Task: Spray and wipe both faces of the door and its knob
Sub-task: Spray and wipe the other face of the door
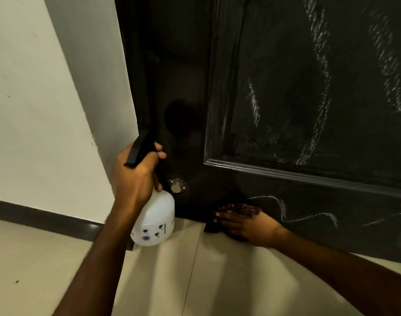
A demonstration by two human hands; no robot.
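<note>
A black panelled door [297,87] fills the right and top, streaked with white smears. My left hand [135,176] grips the black trigger head of a white spray bottle [155,224], held close to the door's lower left corner. Low on the door, my right hand [247,226] presses a dark reddish cloth [239,209] flat against the bottom edge, fingers straight. A small round silver metal fitting [177,186] sits on the door just right of the bottle. The door knob is not in view.
A white wall [35,110] with a dark skirting board [46,218] stands to the left. Pale floor tiles [160,281] spread below the door.
</note>
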